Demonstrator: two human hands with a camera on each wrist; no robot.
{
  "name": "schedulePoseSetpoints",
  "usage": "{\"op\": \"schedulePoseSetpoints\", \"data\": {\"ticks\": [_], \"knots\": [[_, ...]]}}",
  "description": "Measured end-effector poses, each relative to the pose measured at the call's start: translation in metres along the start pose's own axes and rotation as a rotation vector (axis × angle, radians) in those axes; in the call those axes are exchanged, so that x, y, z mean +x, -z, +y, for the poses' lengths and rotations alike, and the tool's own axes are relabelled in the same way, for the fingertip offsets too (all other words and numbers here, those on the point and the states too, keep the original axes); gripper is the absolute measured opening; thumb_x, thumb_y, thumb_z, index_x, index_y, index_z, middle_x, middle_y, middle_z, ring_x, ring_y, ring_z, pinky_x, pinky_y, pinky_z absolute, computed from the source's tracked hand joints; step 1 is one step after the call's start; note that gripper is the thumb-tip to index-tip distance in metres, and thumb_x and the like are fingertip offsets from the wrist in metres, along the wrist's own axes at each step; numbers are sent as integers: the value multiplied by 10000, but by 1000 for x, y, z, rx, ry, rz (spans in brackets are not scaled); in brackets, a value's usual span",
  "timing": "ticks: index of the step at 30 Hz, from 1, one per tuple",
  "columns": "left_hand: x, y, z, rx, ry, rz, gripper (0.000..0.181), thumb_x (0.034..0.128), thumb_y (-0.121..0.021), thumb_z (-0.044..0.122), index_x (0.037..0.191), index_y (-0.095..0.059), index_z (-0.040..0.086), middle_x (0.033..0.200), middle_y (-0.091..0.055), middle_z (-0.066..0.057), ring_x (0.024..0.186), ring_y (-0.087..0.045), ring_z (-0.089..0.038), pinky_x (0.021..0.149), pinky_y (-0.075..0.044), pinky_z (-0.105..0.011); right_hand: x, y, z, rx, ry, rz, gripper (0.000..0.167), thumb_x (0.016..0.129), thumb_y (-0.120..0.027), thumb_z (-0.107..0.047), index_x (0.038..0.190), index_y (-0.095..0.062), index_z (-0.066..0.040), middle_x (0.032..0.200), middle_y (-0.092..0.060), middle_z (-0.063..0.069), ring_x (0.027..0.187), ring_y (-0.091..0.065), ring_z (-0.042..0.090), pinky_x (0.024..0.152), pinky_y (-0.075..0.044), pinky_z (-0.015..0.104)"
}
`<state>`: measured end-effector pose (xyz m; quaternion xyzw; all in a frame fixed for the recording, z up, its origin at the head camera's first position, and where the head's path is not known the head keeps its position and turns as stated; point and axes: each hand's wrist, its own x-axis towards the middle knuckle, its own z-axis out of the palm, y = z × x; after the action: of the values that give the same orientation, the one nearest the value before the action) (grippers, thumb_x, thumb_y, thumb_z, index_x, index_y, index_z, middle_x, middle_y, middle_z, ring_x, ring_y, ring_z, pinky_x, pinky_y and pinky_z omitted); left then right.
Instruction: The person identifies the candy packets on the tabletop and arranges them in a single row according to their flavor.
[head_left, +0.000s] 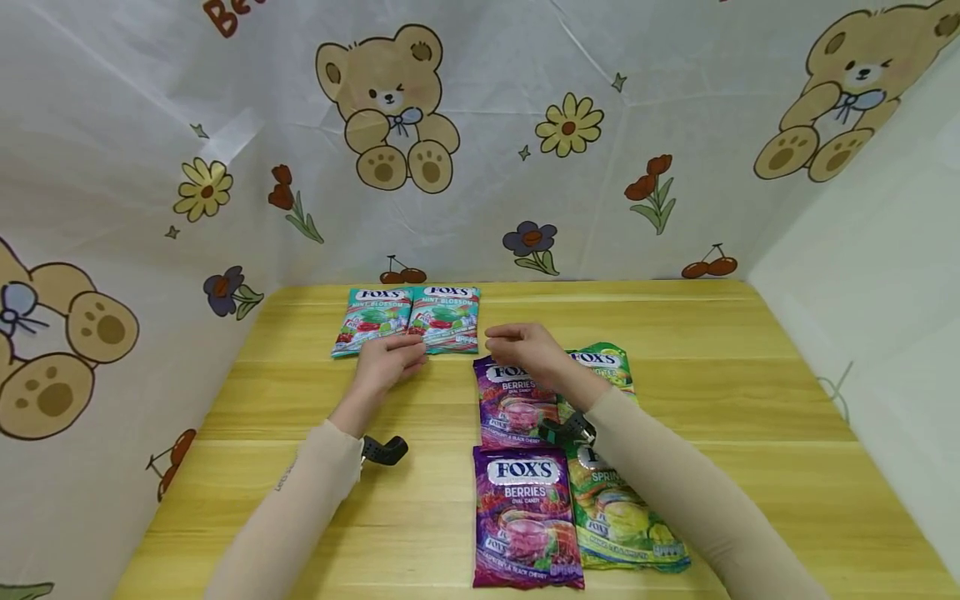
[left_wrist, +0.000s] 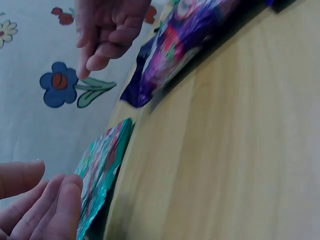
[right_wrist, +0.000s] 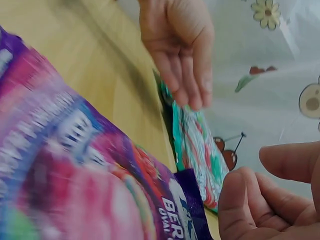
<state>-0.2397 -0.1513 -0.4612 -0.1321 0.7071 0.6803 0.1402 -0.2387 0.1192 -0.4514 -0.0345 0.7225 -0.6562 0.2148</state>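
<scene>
Two teal mint packets lie side by side at the back left, the left one [head_left: 373, 320] and the right one [head_left: 452, 325]. My left hand [head_left: 387, 363] is over their front edge with fingers extended, holding nothing; whether it touches them I cannot tell. My right hand [head_left: 528, 350] hovers above the upper purple berries packet [head_left: 510, 412], thumb and fingers apart and empty. In the right wrist view, my right hand [right_wrist: 275, 192] has relaxed, slightly bent fingers. The left wrist view shows my left hand [left_wrist: 42, 205] beside a teal packet [left_wrist: 102, 170].
Nearer the front lie another purple berries packet [head_left: 525, 525] and a yellow-green packet [head_left: 626, 521]. A further green packet [head_left: 611, 362] is partly hidden behind my right forearm. A printed bear cloth [head_left: 480, 208] hangs behind the wooden table [head_left: 720, 350].
</scene>
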Motion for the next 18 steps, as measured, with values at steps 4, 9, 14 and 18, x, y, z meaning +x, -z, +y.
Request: {"op": "schedulePoseSetpoints", "data": {"ticks": [4, 9, 14, 18], "knots": [[-10, -8, -10, -7, 3, -56, 397, 975, -727, 139, 1339, -668, -8, 1340, -671, -176, 1125, -727, -269, 976, -599, -364, -21, 2, 2, 4, 6, -26, 486, 1064, -571, -140, 1496, -474, 60, 1514, -499, 276, 1367, -535, 420, 1158, -468, 494], [-21, -18, -22, 2, 15, -106, 396, 973, -729, 144, 1334, -671, -10, 1281, -715, -167, 1094, -740, -244, 939, -615, -350, -44, 8, 6, -23, -14, -3, 491, 1060, -591, -178, 1491, -491, 34, 1506, -525, 249, 1355, -558, 404, 1150, -475, 502], [-32, -29, -33, -16, 35, -161, 365, 973, -721, 118, 1315, -686, -8, 1240, -735, -171, 1038, -752, -222, 893, -629, -333, -63, 18, 13, -118, -9, 55, 485, 1057, -601, -232, 1468, -533, 16, 1460, -574, 228, 1297, -602, 376, 1087, -530, 480], [-40, -37, -40, -22, 41, -206, 357, 977, -713, 114, 1310, -686, -12, 1218, -739, -196, 1007, -760, -228, 884, -633, -341, -77, 26, 21, -178, 10, 81, 493, 1061, -590, -234, 1476, -520, 22, 1449, -583, 233, 1293, -603, 372, 1076, -536, 482]]}}
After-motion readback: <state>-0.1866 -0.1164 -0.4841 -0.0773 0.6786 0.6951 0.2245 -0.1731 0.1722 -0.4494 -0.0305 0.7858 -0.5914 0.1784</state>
